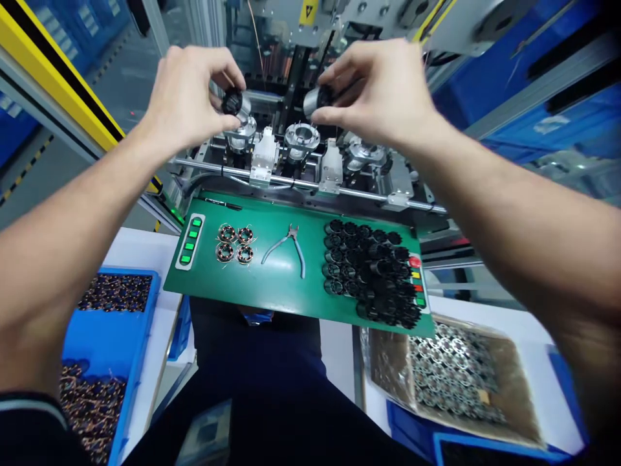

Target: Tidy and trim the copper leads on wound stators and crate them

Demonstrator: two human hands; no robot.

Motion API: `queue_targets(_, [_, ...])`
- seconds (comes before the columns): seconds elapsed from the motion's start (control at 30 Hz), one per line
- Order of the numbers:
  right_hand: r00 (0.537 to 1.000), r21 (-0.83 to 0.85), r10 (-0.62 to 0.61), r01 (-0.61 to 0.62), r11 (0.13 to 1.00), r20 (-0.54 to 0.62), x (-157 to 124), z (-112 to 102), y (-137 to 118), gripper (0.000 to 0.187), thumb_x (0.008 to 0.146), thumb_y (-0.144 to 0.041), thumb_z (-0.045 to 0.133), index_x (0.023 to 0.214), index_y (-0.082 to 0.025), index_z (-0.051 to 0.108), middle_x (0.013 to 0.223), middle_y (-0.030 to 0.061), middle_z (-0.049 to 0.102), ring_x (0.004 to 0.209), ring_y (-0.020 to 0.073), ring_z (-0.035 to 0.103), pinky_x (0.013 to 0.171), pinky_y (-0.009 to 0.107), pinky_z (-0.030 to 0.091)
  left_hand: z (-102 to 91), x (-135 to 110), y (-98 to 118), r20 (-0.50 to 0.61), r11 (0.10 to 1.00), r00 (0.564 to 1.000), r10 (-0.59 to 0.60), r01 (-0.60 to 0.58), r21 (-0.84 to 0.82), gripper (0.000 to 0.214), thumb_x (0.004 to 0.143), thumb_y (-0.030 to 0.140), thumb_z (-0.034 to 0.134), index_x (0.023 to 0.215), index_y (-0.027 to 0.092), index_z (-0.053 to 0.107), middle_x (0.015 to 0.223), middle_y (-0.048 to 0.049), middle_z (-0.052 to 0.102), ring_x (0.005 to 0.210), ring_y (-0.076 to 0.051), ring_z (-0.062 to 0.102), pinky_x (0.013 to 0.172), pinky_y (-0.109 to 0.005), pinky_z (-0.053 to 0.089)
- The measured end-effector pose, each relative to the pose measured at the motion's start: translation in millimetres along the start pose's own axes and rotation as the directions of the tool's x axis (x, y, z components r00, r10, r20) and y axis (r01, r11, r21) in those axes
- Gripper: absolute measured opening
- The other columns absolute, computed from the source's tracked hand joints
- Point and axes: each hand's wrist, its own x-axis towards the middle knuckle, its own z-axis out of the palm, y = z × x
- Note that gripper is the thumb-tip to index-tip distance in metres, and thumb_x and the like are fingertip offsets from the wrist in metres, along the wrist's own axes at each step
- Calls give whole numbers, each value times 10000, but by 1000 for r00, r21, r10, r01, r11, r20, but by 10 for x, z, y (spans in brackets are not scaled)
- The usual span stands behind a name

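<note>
My left hand (187,97) pinches a small cylindrical part with a black toothed end and a silver body (233,103) between fingers and thumb. My right hand (383,90) grips a matching black-and-silver part (316,102) by its fingertips. Both parts hang just above a row of round metal fixture nests, with the middle nest (301,139) between my hands. Below, a green mat (291,294) carries several black toothed parts (371,272), several copper-wound rings (235,244), and blue-handled pliers (286,249).
A black pen (223,204) lies at the mat's far edge. Blue bins of wound parts (111,330) stand at lower left. A lined box of silver rings (451,375) sits at lower right. A yellow-and-black guard rail (58,71) runs along the upper left.
</note>
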Motion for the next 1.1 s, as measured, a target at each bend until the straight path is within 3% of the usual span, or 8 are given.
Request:
queue_targets(0.13, [998,-130,-5,13,991,64,414,382,267,525,572,-197,1152,991,-69,864,805,-40,801,662,44,607,800,261,583,154,582,-555,100,982,977,-188,189,-6,956,350,681,1177,1076,167,825,898,39,823,815,-113,655,1193,-686,657])
queue_targets(0.27, [992,-173,-59,78,982,112,504,540,503,534,488,-222,1172,908,-99,866,740,-45,792,645,86,651,822,307,629,266,701,-724,199,960,946,-258,274,-57,787,497,833,1088,925,262,755,761,114,767,842,-121,610,1324,-562,581])
queue_targets(0.37, [983,-177,-104,131,975,151,565,521,621,557,455,-256,1158,908,-89,882,675,-91,746,593,44,596,778,277,567,271,730,-698,228,943,930,-287,317,-106,697,751,909,933,934,264,746,766,92,775,887,-135,608,1395,-545,498])
queue_targets(0.47, [971,-176,-132,167,970,198,626,488,656,534,445,-279,1132,873,-86,877,624,-131,697,527,4,495,682,240,487,259,789,-613,270,940,917,-293,328,-93,660,768,876,941,912,257,762,752,78,775,874,-149,610,1429,-561,452])
queue_targets(0.67, [940,-154,-185,237,959,288,699,440,624,526,504,-367,1093,885,-77,875,608,-114,715,471,-23,489,578,205,396,252,895,-431,267,945,907,-327,322,63,452,690,388,1165,897,187,817,621,126,656,766,-126,572,1356,-399,529])
queue_targets(0.8, [910,-108,-219,272,956,353,772,421,686,439,610,-383,1035,864,-75,852,577,-129,699,420,-47,476,503,179,283,252,931,-379,294,939,895,-334,289,188,294,1033,410,925,1065,139,816,964,4,803,993,-157,762,1135,-407,669])
queue_targets(1.0, [864,-42,-268,315,948,426,934,380,857,390,960,-486,769,760,-152,782,685,-192,759,451,-100,567,501,59,320,195,918,-413,339,952,909,-242,154,266,486,743,469,1114,1060,200,863,880,109,842,800,-96,697,1147,-230,624])
queue_targets(1.1, [832,-23,-307,357,934,461,1001,365,870,353,902,-441,908,699,-199,750,634,-198,736,441,-108,550,479,-22,288,194,897,-452,346,946,923,-166,50,321,680,690,613,1083,1165,170,881,890,100,851,740,-100,694,1089,-221,650])
